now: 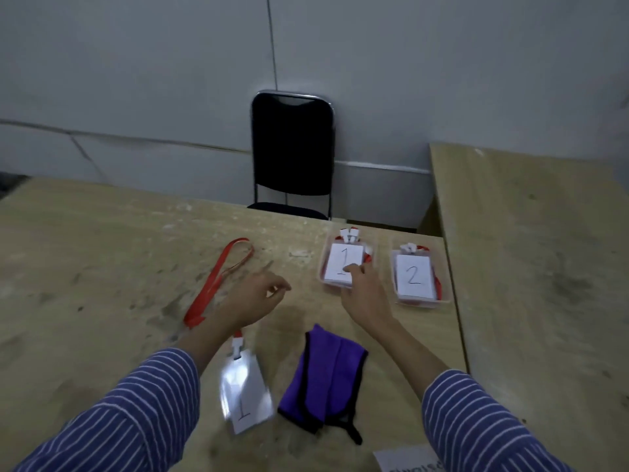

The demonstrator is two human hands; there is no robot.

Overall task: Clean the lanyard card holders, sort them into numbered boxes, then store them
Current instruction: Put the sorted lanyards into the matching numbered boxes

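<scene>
Your right hand [366,294] pressed relaxed fingertips on the card holder [342,267] in box 1 [322,267]. Your left hand [255,298] hovered loosely curled, holding nothing, over the worktop [102,250].

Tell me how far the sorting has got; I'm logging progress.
Done: holders lie in the clear plastic box showing card 1 and the box showing card 2. In hand: the right hand touches box 1's top card. Left: the red-lanyard holder marked 1 beside the folded purple cloth awaits boxing; then storage.
</scene>
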